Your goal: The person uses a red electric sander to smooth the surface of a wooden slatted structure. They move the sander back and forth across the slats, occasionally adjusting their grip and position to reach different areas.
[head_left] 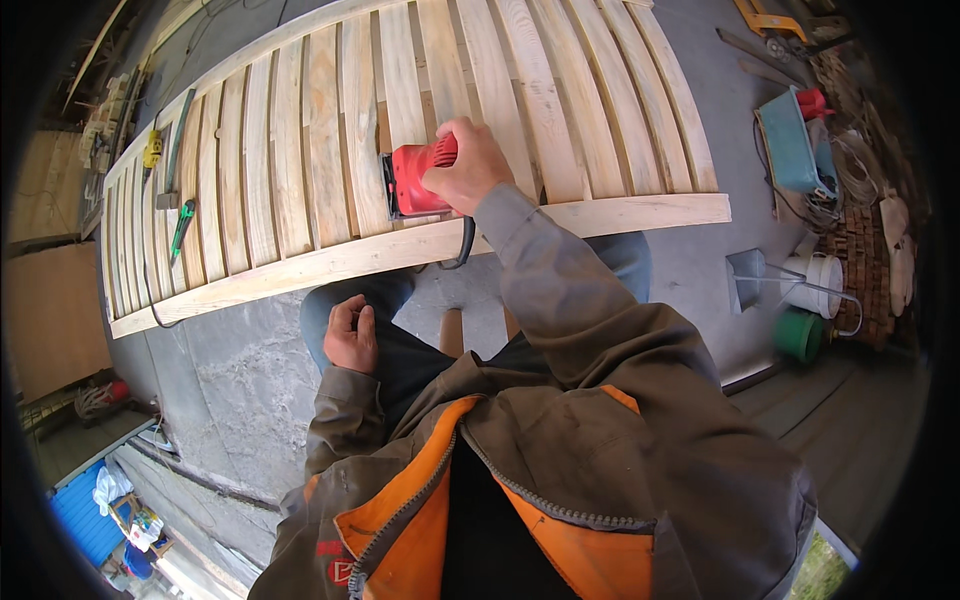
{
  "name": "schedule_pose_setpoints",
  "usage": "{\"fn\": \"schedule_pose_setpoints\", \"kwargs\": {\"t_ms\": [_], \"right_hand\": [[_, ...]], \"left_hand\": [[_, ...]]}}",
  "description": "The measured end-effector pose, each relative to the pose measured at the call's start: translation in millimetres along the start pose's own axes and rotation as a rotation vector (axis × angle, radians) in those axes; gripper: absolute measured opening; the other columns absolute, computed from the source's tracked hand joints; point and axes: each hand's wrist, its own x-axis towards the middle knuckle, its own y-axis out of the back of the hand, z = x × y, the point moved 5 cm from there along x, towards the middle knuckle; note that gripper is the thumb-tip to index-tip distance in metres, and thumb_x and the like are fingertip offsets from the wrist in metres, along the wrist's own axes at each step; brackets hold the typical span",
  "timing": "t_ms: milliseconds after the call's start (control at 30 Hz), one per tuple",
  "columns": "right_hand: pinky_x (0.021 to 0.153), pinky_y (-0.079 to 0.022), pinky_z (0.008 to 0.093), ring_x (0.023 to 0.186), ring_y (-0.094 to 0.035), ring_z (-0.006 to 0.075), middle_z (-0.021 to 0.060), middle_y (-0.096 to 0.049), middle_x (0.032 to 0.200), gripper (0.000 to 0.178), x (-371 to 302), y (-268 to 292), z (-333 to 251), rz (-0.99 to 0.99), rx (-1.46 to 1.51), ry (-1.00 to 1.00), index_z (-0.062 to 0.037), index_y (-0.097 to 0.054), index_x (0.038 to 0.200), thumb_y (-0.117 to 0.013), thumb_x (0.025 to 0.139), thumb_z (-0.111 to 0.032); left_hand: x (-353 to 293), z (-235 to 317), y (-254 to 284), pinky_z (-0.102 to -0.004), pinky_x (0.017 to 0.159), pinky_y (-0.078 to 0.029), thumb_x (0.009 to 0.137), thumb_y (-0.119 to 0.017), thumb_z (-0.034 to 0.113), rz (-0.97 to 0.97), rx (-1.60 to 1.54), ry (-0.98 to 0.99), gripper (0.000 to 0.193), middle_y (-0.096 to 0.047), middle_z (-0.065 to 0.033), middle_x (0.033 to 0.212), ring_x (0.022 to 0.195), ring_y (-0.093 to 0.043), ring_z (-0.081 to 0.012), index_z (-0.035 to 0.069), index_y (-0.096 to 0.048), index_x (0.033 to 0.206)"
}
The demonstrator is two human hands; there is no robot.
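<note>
- Nearest the camera, the left hand [350,335] rests loosely curled on the person's knee, holding nothing.
- Right hand [468,165] grips a red sander [415,182] pressed on the slatted wooden panel [300,170], near its front rail.
- Green-handled tool [182,228] lies on the slats, far left.
- Buckets [815,300] stand on the floor, right.

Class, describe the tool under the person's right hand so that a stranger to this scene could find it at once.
Start at the long slatted wooden panel lying across the concrete floor. Near the middle of its front rail, the right hand presses down on a power sander with a black cord. It is the only bright red, boxy tool on the slats; the tools at the left end are slim, green and yellow.
</note>
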Motion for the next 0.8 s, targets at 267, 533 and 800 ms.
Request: {"fn": "schedule_pose_setpoints", "kwargs": {"t_ms": [267, 533, 800], "right_hand": [[0.103, -0.053, 0.0450, 0.117, -0.063, 0.0399, 0.0223, -0.060, 0.125, 0.061, 35.4, 4.4, -6.0, 0.017, -0.065, 0.045, -0.0068, -0.062, 0.128, -0.081, 0.073, -0.025], [0.099, -0.056, 0.0457, 0.112, -0.066, 0.0396, 0.0229, -0.064, 0.122, 0.061, 91.4, 6.2, -14.4, 0.043, -0.097, 0.057, -0.0062, -0.065, 0.126, -0.082, 0.072, -0.028], [0.101, -0.058, 0.0449, 0.117, -0.067, 0.0388, 0.0196, -0.061, 0.127, 0.056, 157.6, 11.9, -21.0, -0.015, -0.062, 0.026, -0.0118, -0.066, 0.125, -0.081, 0.074, -0.027]], "left_hand": [[7.9, 9.7, -5.5, -0.0364, 0.076, -0.060, 0.101, -0.074, 0.012, 0.007, 0.018, -0.071, 0.019, -0.074, -0.0138, 0.104, 0.085, -0.074, -0.0259, 0.002, -0.075, 0.117], [14.9, 10.1, -7.0, -0.0364, 0.075, -0.060, 0.100, -0.075, 0.011, 0.004, 0.036, -0.091, 0.019, -0.075, -0.0140, 0.103, 0.083, -0.075, -0.0261, 0.002, -0.075, 0.116], [21.9, 16.4, -8.7, -0.0368, 0.074, -0.060, 0.098, -0.074, 0.010, -0.022, 0.024, -0.021, 0.017, -0.074, -0.0140, 0.101, 0.082, -0.074, -0.0260, 0.001, -0.075, 0.113]]}}
